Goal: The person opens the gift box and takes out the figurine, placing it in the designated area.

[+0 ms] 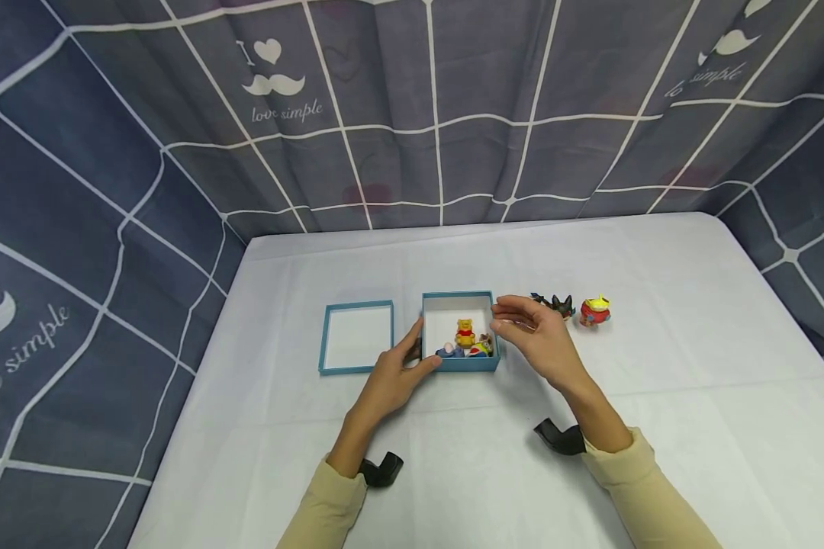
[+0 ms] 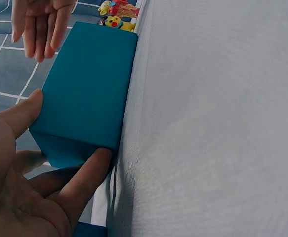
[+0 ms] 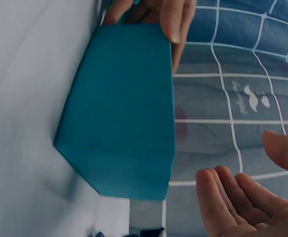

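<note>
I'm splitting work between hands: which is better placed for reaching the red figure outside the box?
Probably the right hand: it holds nothing and is nearer the red figure, while the left hand grips the blue box.

A curtained booth [image 1: 41, 194]: grey printed curtains [image 1: 384, 84] hang around three sides of a white-covered table [image 1: 728, 396].

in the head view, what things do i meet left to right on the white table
Shallow blue-rimmed lid, open blue box with small toys inside, dark toy partly hidden by the right hand, red and yellow toy.
</note>
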A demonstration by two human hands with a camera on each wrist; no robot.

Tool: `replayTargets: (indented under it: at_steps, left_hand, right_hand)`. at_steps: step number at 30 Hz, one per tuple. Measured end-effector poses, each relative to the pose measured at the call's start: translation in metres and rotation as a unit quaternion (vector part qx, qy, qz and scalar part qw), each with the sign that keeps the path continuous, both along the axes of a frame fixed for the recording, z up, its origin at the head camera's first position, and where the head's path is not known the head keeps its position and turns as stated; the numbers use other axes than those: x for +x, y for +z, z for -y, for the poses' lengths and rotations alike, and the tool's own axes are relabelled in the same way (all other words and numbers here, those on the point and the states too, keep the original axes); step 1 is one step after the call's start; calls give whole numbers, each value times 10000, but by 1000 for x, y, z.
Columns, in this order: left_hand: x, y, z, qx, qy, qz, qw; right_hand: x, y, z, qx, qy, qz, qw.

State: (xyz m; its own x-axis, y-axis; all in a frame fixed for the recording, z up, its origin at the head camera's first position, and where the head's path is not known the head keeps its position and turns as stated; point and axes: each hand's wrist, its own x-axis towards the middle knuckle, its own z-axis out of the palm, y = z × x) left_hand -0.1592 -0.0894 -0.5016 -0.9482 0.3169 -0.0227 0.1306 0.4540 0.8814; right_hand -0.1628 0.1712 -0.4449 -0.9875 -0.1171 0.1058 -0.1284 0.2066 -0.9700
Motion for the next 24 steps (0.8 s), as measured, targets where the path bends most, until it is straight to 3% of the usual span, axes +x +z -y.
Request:
replayTargets:
  at_steps: [9, 19, 24]
  left_hand:
    - [1, 0, 0, -28, -58, -23, 10000]
    - [-1, -1, 3, 31, -44, -96, 9999]
    - [0, -1, 3, 58, -38, -39, 10000]
  right_hand:
    - [-1, -14, 22, 284, 463, 118, 9985]
    - [-8, -10, 38, 676, 691, -22, 9953]
    - [-14, -9, 44, 1135, 843, -12, 9900]
